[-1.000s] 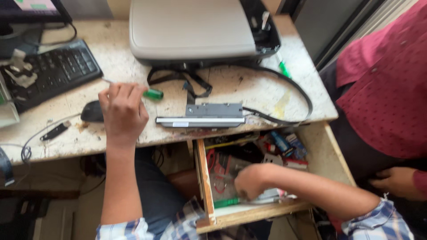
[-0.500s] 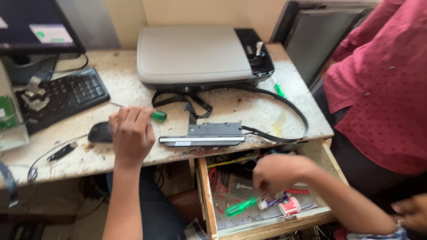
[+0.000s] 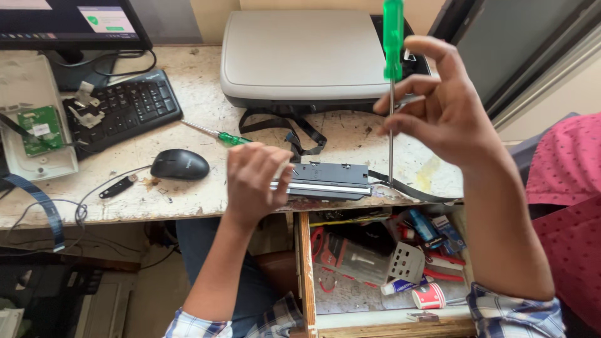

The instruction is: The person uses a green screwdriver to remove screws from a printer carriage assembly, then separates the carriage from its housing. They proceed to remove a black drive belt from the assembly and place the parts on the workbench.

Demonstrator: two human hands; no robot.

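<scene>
My right hand [image 3: 447, 106] holds a long screwdriver [image 3: 392, 81] with a green handle upright, its tip down at the right end of a dark flat scanner bar [image 3: 332, 179] lying near the table's front edge. My left hand [image 3: 253, 181] grips the left end of that bar. A second, smaller green-handled screwdriver [image 3: 220, 135] lies on the table just behind my left hand. A black strap or ribbon cable [image 3: 300, 128] runs from the bar toward the grey printer [image 3: 300, 53].
An open drawer [image 3: 305, 263] below the table holds several tools, a red tape roll and small tubes. A black mouse [image 3: 179, 164], keyboard [image 3: 122, 109], monitor and a white cover with a green circuit board [image 3: 39, 125] sit left. A person in a red shirt [image 3: 566, 206] stands right.
My right hand has come up out of the drawer with the long green screwdriver and now holds it upright over the bar. My left hand moved from beside the mouse onto the bar's left end.
</scene>
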